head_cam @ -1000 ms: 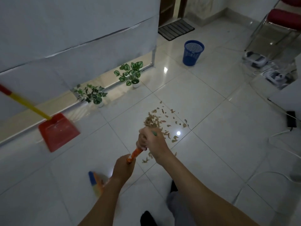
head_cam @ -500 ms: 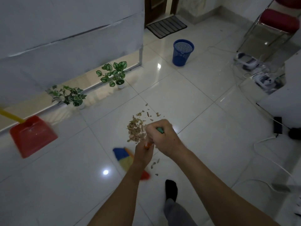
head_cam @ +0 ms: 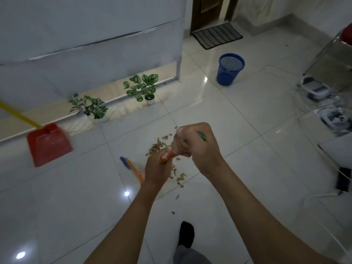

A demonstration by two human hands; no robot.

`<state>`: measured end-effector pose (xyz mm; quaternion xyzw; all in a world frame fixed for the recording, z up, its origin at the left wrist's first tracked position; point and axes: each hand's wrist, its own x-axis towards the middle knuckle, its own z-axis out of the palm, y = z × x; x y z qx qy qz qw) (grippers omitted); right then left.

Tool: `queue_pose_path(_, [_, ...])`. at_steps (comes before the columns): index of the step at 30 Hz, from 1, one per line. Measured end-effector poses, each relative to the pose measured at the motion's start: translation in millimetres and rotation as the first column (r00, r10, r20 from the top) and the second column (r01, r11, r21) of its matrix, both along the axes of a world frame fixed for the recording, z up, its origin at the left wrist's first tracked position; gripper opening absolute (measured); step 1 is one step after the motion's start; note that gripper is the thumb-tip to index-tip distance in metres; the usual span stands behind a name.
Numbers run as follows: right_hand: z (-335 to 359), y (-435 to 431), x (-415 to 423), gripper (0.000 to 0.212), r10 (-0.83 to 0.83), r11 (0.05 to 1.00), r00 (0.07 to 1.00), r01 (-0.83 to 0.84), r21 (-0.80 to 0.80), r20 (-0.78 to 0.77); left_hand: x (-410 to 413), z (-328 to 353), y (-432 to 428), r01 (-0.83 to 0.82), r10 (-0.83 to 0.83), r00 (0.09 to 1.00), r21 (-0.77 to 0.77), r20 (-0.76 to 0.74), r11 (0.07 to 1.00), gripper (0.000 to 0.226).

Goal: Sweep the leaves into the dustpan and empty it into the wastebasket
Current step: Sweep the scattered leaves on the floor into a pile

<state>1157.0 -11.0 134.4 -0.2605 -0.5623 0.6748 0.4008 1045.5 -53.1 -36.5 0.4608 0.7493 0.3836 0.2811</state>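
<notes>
Both hands grip an orange broom handle point(head_cam: 167, 156): my left hand point(head_cam: 157, 171) lower down, my right hand point(head_cam: 196, 143) at the top, where a green tip shows. The blurred blue and orange broom head point(head_cam: 131, 168) sits on the floor left of my hands. Dry brown leaves point(head_cam: 158, 146) lie partly behind my hands, with a trail of leaves point(head_cam: 180, 178) nearer to me. A red dustpan point(head_cam: 48, 144) with a yellow handle rests on the tiles at the left. The blue mesh wastebasket point(head_cam: 230, 68) stands farther back, right of centre.
Two small potted plants point(head_cam: 142, 88) point(head_cam: 88, 106) stand along the base of a grey wall panel point(head_cam: 91, 44). A striped doormat point(head_cam: 217, 35) lies before a door. Appliances and cables point(head_cam: 323, 107) crowd the right side beside a red chair point(head_cam: 345, 37). My dark-socked foot point(head_cam: 186, 234) is below.
The broom head swept right toward the leaf pile, then back left. The scattered leaves are now bunched closer together. My view shifted as I moved.
</notes>
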Motion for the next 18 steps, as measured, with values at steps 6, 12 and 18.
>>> queue_pose_path(6, [-42.9,-2.2,-6.1,0.044,0.05,0.98,0.998,-0.043,-0.193,0.03,-17.2,-28.7,-45.3,-0.061,0.029,0.984,-0.176,-0.178,0.983,0.044])
queue_pose_path(12, [-94.1,-19.3,-9.1,0.046,0.253,0.916,0.923,-0.132,-0.38,0.29,-8.3,-83.9,-97.7,-0.142,0.098,0.988,-0.467,-0.118,0.873,0.05])
queue_pose_path(18, [-104.6,-19.1,3.2,0.047,0.294,0.928,0.885,-0.174,-0.329,0.361,37.6,-92.0,-82.4,-0.164,0.206,0.977,-0.434,0.052,0.886,0.049])
